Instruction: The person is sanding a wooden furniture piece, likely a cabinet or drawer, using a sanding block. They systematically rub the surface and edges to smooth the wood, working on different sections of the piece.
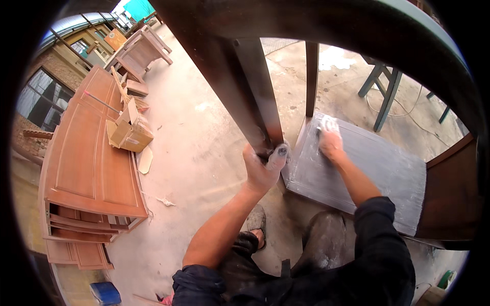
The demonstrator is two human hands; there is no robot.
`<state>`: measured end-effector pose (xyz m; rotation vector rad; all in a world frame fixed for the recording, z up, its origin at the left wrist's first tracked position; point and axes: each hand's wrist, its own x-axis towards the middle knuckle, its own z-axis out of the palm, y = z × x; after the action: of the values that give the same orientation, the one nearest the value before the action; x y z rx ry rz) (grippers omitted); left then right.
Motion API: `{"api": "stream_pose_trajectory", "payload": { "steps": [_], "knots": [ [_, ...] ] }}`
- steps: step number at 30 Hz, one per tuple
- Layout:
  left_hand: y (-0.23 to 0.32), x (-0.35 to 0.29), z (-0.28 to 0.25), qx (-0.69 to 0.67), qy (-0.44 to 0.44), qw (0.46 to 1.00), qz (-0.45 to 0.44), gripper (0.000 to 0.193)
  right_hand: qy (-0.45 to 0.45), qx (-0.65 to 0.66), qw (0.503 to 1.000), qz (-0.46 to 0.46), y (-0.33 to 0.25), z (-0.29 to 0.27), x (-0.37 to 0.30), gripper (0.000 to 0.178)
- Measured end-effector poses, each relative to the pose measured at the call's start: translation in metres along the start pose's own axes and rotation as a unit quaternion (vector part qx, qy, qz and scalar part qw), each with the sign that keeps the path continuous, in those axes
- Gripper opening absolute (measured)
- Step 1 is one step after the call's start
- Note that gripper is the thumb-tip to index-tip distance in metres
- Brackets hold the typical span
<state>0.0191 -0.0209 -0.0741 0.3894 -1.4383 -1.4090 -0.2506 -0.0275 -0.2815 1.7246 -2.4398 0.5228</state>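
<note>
My left hand (264, 167) grips the lower end of a dark brown wooden post (245, 86) of a furniture frame that rises toward the top of the picture. My right hand (331, 140) presses a small pale pad, perhaps sandpaper, flat on a dusty grey panel (377, 173) set low inside the same frame. White dust coats the panel and my fingers. A second dark upright (311, 76) stands behind the panel. My knees and dark trousers (321, 250) show below.
A stack of reddish-brown panelled cabinets (92, 168) lies at the left on the concrete floor (204, 132), with a cardboard box (133, 133) on it. A wooden table (140, 51) stands far left. Green stool legs (385, 92) stand at the right. A blue container (104, 293) sits bottom left.
</note>
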Motion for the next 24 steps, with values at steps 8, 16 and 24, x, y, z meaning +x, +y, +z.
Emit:
{"api": "stream_pose_trajectory", "payload": {
  "steps": [8,16,24],
  "knots": [
    [0.006,0.002,0.003,-0.008,-0.025,0.999,0.025,0.020,0.035,0.056,0.998,0.008,-0.008,0.009,0.001,0.047],
    [0.013,-0.003,0.002,-0.015,0.008,1.000,0.017,0.019,-0.004,0.073,0.985,-0.155,-0.079,0.001,-0.090,0.051],
    [-0.001,0.008,0.011,-0.013,-0.012,1.000,0.008,0.019,-0.045,-0.013,0.995,-0.088,0.023,0.001,-0.012,0.058]
  ]
}}
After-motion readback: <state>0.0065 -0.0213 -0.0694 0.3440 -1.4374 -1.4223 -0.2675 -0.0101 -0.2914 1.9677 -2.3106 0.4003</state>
